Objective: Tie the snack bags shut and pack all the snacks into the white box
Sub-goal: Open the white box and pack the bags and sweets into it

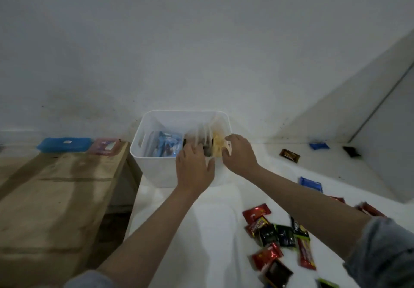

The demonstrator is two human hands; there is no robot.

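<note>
White box (156, 171) sits at frame centre. Left hand (193, 169) rests over its near rim, grip relaxed and empty. Right hand (240, 153) pinches a yellow snack bag (216, 145) inside. Loose snacks (280, 236) lie lower right.

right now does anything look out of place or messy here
Yes. Many snack packets lie loose on the white surface by the right arm, not in the white box. A few strays sit farther off, such as a brown bar near the wall.

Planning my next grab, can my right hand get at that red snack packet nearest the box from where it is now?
Probably yes: the right hand is at the white box, and nothing covers the red packet.
</note>
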